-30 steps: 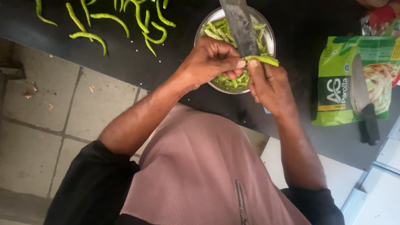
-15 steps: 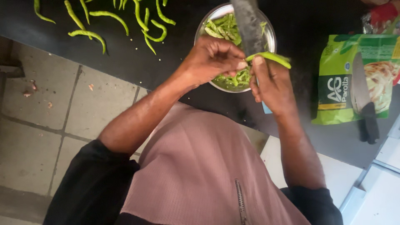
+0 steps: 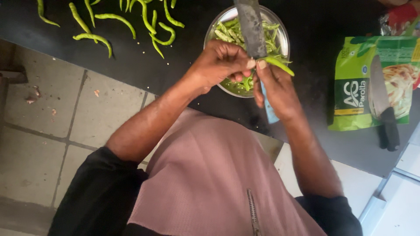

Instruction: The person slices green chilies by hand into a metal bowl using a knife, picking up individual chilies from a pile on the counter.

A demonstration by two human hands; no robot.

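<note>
1. The left hand (image 3: 218,65) was curled shut, its fingers bent inward and its thumb pressed toward the right hand's thumb; it gripped the near end of a green chilli (image 3: 276,64) and seemed to steady the blade as well, though which fingers touched the steel could not be told.
2. The right hand (image 3: 275,89) was also closed, wrapped round the light blue handle (image 3: 269,109) of a knife, with the thumb raised against the chilli just where the blade met it.
3. The knife blade (image 3: 251,26) pointed away from the person, reaching over the steel bowl (image 3: 284,43) toward the top edge of the view.
4. The chilli lay pinched between the two thumbs, its free tip sticking out to the right over the bowl's rim.
5. The bowl held cut green chilli pieces (image 3: 229,32) and stood on the black counter (image 3: 131,65), directly under both hands.
6. Whole green chillies (image 3: 116,19) lay scattered on the counter well to the left of the bowl, apart from the hands.
7. A green food packet (image 3: 354,87) lay to the right of the bowl, and a second knife (image 3: 383,105) with a black handle rested on top of it, untouched by either hand.
8. The person wore a mauve apron (image 3: 205,175) over dark sleeves.
</note>
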